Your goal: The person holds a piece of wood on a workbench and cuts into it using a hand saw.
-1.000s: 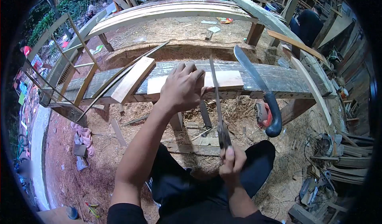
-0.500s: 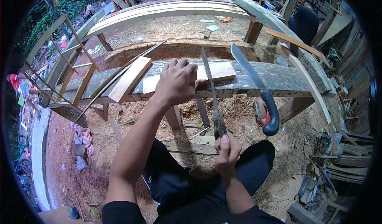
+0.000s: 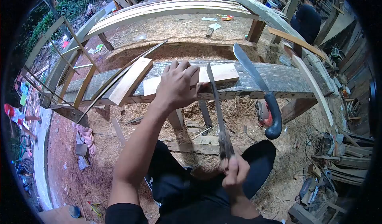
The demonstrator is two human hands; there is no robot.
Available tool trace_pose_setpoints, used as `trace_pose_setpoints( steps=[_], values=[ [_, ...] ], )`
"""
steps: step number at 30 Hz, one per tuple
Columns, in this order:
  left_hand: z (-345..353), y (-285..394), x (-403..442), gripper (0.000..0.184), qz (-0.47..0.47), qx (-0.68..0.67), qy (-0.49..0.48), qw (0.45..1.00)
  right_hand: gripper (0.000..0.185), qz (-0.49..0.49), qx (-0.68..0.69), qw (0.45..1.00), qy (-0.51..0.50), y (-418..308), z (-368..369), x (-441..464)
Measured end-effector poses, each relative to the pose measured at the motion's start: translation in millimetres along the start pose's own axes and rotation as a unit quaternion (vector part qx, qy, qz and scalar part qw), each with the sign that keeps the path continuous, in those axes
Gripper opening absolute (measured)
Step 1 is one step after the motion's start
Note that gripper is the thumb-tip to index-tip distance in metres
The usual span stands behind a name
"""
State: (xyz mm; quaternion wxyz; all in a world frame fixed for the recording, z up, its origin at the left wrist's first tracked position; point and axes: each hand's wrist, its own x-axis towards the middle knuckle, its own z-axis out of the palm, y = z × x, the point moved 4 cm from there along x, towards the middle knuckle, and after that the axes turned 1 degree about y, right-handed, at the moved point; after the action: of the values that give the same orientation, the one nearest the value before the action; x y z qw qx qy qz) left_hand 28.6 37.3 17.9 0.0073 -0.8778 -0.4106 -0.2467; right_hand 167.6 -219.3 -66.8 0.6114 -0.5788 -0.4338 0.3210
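Observation:
My left hand (image 3: 178,84) is wrapped over a pale wooden block (image 3: 225,72) that lies across the weathered bench beam (image 3: 274,76). In my right hand (image 3: 234,171) is the dark handle of a narrow saw (image 3: 217,100), whose blade crosses the block just right of my left fingers. A machete (image 3: 254,73) with a black handle rests on the beam further right, its handle hanging over the near edge. Left of the block, a second pale wood piece (image 3: 131,80) lies slanted, with thin strips beside it.
A frame saw (image 3: 82,89) leans at the beam's left end. Long planks (image 3: 171,10) span another bench behind. A curved strip (image 3: 312,84) slants at the right. One person (image 3: 306,21) is at the back right, another (image 3: 18,114) at the far left.
The saw has moved back and forth across the block with my right hand, which is now nearer my body than half a second ago. My left hand stays on the block.

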Motion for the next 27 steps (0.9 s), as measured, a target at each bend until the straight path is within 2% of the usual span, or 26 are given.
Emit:
trace_pose_setpoints(
  steps=[2, 3, 5, 8, 12, 14, 16, 18, 21, 24, 26, 27],
  values=[
    [-0.4, -1.8, -4.0, 0.042, -0.012, 0.000, -0.006, 1.000, 0.041, 0.035, 0.024, 0.999, 0.023, 0.6, -4.0, 2.0],
    [-0.7, -1.2, -5.0, 0.043, -0.004, -0.007, -0.012, 1.000, 0.040, 0.016, 0.003, 0.999, 0.039, 1.2, -1.7, 10.6],
    [-2.0, -0.1, 0.7, 0.043, 0.009, -0.014, -0.014, 1.000, 0.038, 0.019, 0.000, 1.000, 0.015, -19.4, 13.0, 53.5],
    [-2.0, -4.0, 3.3, 0.043, -0.010, -0.010, -0.024, 1.000, 0.034, -0.051, -0.079, 0.996, 0.000, -24.5, 18.4, 65.4],
    [-2.2, 0.1, 1.4, 0.043, -0.005, -0.001, -0.010, 1.000, 0.035, 0.009, -0.054, 0.998, 0.004, -30.4, -3.7, 12.7],
    [-2.4, -1.2, -1.5, 0.043, -0.006, -0.003, -0.006, 1.000, 0.034, 0.020, -0.022, 1.000, -0.003, -22.1, -12.1, 16.2],
    [-1.2, -2.4, -0.2, 0.038, 0.010, -0.024, -0.020, 0.999, 0.036, -0.018, -0.071, 0.997, 0.031, -38.6, 4.9, 57.6],
    [-2.7, -2.0, 1.2, 0.039, 0.012, -0.024, -0.015, 1.000, 0.037, -0.001, -0.071, 0.997, -0.004, -61.5, 26.3, 91.4],
    [-5.4, -2.0, 0.8, 0.042, 0.012, -0.018, -0.005, 1.000, 0.035, -0.058, -0.133, 0.989, 0.004, -56.5, 26.5, 76.3],
    [-2.1, -1.6, -1.1, 0.041, 0.011, -0.017, 0.004, 1.000, 0.033, 0.006, -0.119, 0.993, -0.009, -50.4, 6.1, 43.1],
    [-0.8, -5.0, -1.1, 0.041, 0.010, -0.017, 0.003, 1.000, 0.032, 0.082, -0.063, 0.995, 0.006, -48.0, -2.2, 34.4],
    [0.4, -5.9, -1.1, 0.041, 0.012, -0.023, -0.002, 1.000, 0.033, 0.008, -0.090, 0.996, 0.011, -45.0, 2.8, 47.4]
  ],
)
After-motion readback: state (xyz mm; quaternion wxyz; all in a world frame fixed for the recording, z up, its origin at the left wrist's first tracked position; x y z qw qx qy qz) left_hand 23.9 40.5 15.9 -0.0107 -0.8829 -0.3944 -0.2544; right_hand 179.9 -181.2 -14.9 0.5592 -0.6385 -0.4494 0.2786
